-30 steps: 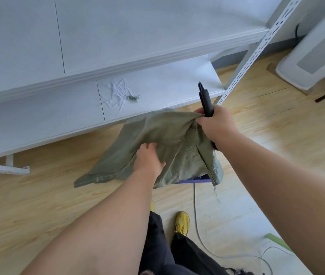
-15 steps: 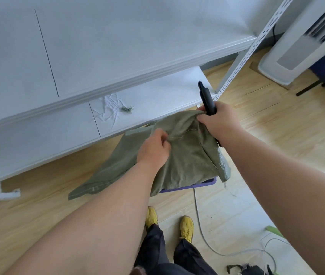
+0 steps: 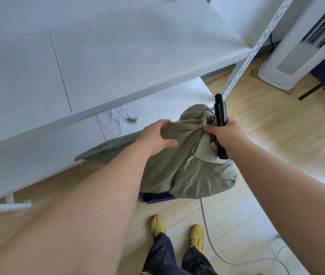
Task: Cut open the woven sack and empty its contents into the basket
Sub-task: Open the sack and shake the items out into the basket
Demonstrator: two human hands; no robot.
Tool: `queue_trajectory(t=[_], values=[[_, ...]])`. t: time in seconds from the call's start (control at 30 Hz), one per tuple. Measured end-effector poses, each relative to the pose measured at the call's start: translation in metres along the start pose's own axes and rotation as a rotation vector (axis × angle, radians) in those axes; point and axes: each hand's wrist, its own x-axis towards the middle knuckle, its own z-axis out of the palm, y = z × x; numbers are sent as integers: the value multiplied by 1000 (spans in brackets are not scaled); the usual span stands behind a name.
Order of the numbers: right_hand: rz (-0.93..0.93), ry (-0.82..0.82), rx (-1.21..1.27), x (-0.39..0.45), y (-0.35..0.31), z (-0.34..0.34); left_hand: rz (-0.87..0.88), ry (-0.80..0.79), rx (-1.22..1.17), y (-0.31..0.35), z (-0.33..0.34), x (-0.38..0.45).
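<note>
Olive-green woven sack, limp and creased, hangs bunched between both hands above a dark blue plastic basket, of which only one edge shows beneath the cloth at 6 o'clock. Left hand grips a fold of the fabric, thumb under and fingers curled over the top. Right hand sits at 3 o'clock from the left, fingers closed round a black utility knife that stands upright, and the same hand pinches the gathered neck of the sack against the handle. Whether a blade is extended cannot be told. White shelving unit stands at 12 o'clock; white cut strips lie on its lower board. Yellow shoes rest on the pale wooden floor at 6 o'clock.
</note>
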Motion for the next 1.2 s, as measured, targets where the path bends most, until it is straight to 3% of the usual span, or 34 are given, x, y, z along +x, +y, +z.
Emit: queue_trajectory(t=[0.07,0.2,0.37,0.47,0.7,0.83,0.97,1.03,1.1,1.2], values=[[-2,-20,-20,1,7,-6,-99,-20,291,-31,14,-4],[-48,-73,-76,1,13,-21,-117,359,441,-49,31,-1],[-106,-95,-151,4,18,-33,-221,158,674,-43,37,10],[-212,-63,-280,6,20,-29,-296,204,388,-34,48,2],[-311,37,-465,-4,0,-45,-66,353,11,31,43,-19],[-409,210,-389,-10,-18,-67,161,551,-68,79,23,-32],[-453,239,-324,-12,-27,-76,263,507,1,106,15,-36],[-497,261,-248,-14,-34,-77,320,580,-90,123,11,-40],[-529,220,-178,-14,-42,-76,371,657,-179,139,9,-42],[-447,-24,-126,-10,-48,-75,251,570,-130,141,14,-42]])
